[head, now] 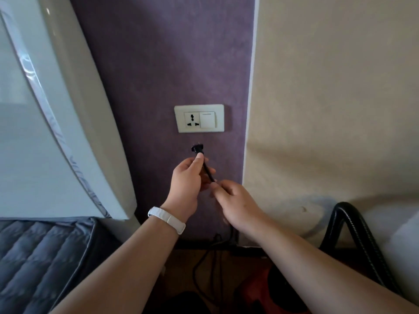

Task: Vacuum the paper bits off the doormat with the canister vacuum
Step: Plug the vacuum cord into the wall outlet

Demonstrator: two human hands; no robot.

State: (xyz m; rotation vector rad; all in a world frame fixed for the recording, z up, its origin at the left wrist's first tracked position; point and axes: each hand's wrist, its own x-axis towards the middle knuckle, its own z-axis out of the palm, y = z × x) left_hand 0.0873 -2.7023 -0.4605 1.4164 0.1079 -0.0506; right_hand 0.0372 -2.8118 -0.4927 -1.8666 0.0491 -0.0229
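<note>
A black power plug [197,148] points its prongs up at a white wall socket plate [199,118], a short gap below it. My left hand [186,184] pinches the cord just behind the plug. My right hand [234,201] grips the black cord [208,171] a little lower down. The cord runs on down to the floor [199,268]. A black ribbed vacuum hose [360,232] arches at the lower right. A red part of the canister vacuum [258,282] shows between my forearms. The doormat and paper bits are out of view.
The socket plate sits on a purple wall panel [163,64], with a rocker switch [207,119] beside the outlet. A beige wall [335,87] lies to the right. A pale headboard-like panel [34,132] and a grey quilted mattress [38,257] fill the left.
</note>
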